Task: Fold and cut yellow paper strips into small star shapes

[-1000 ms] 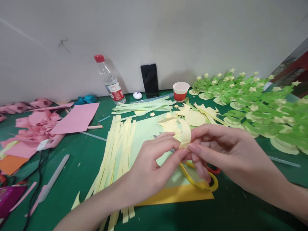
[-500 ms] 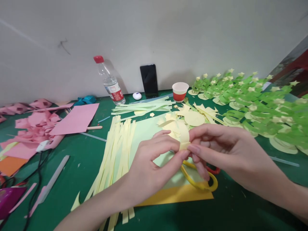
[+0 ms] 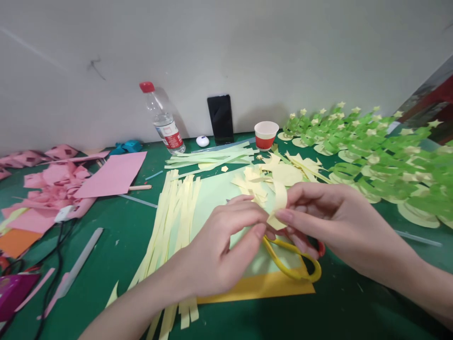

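A pale yellow paper strip [image 3: 281, 198], curved over with a folded lower end, is pinched between the thumb and fingers of my right hand [image 3: 314, 217]. Close beside that end is my left hand [image 3: 226, 245]; its thumb stands apart from the curved fingers, whose tips are partly hidden by the strip. Below both hands are scissors with a yellow handle [image 3: 288, 271] and a red one partly covered by my right hand. Pale green sheets [image 3: 208, 193] lie under them, with an orange-yellow sheet [image 3: 255, 287] at the front edge.
Long yellow strips [image 3: 170, 226] lie left of my hands, green strips [image 3: 212, 156] behind. Yellow paper cutouts [image 3: 286, 174] are piled before a paper cup [image 3: 266, 137]. A bottle [image 3: 168, 127] and phone [image 3: 220, 118] stand at the wall. Green paper spirals [image 3: 382, 156] fill the right, pink paper [image 3: 109, 174] the left.
My left thumb and fingers have come off the strip's folded end and parted. My right hand keeps the strip, now slightly further right and tilted.
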